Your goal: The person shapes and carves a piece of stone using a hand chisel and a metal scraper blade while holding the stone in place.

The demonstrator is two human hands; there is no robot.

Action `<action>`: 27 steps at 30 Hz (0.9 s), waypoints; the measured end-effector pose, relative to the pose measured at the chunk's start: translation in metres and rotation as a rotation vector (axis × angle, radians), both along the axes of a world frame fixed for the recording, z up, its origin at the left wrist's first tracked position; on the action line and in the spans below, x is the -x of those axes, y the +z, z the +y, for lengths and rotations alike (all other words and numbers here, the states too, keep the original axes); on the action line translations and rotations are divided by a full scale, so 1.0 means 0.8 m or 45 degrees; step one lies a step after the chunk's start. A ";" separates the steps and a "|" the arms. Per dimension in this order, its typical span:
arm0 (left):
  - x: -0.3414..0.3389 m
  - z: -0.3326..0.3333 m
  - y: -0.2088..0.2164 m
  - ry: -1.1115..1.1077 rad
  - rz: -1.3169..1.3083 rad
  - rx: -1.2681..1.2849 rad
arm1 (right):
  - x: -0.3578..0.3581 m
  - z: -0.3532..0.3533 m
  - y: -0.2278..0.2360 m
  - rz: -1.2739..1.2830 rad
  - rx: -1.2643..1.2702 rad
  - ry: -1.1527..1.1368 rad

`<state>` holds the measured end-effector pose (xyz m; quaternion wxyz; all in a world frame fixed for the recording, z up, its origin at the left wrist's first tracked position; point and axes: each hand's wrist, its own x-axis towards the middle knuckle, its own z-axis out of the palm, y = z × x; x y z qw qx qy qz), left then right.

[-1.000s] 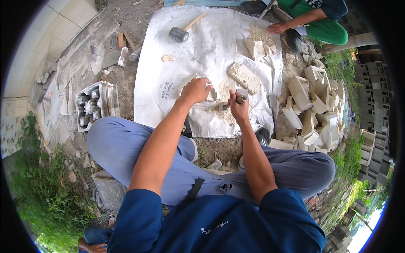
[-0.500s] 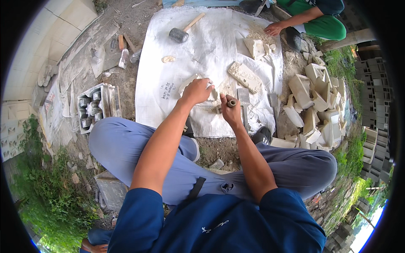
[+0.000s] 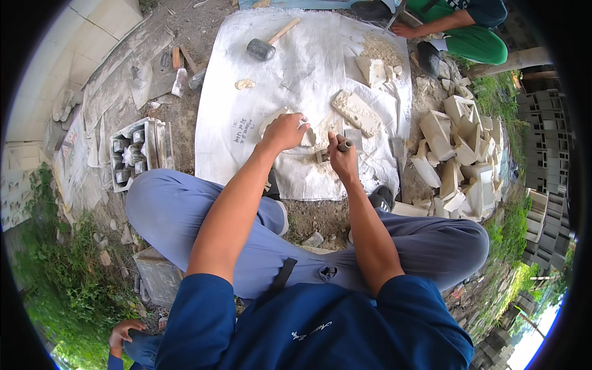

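My left hand (image 3: pixel 285 131) is closed over a pale, flat cast piece (image 3: pixel 308 137) on the white sheet (image 3: pixel 228 74), hiding most of it. Just right of it, my right hand (image 3: pixel 343 161) is wrapped around a tool with a round brown handle (image 3: pixel 346 145), whose working end I cannot make out. Pale crumbs lie between the two hands. Beyond my right hand rests a chipped, oblong pale slab (image 3: pixel 357 113). A flat grey metal piece (image 3: pixel 354 138) lies close to my right fingers.
A black-headed mallet (image 3: pixel 261 50) lies on the sheet's far part. Broken pale blocks (image 3: pixel 459 151) are heaped at the right. To the left stands a metal mould (image 3: pixel 133 155). A co-worker's hand (image 3: pixel 404 31) is at the far right, and another person's hand (image 3: pixel 125 330) at lower left.
My right hand has turned slightly and the tool's handle end has shifted right. My left hand stays on the piece. The person's hand at lower left has risen; the co-worker's hand has moved farther away.
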<state>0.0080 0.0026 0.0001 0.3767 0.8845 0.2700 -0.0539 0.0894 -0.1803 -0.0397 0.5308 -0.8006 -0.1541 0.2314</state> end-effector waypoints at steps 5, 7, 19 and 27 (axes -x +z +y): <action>0.002 0.002 0.001 0.008 -0.021 -0.001 | -0.010 0.007 0.060 -0.169 -0.167 -0.011; 0.002 0.009 -0.004 -0.008 -0.021 -0.019 | -0.012 0.015 0.081 -0.121 -0.232 -0.063; 0.001 -0.004 0.006 0.007 0.048 0.002 | -0.002 0.005 0.034 -0.128 -0.107 0.027; -0.015 -0.006 -0.006 -0.028 -0.003 -0.037 | 0.008 -0.003 0.011 -0.232 0.020 0.059</action>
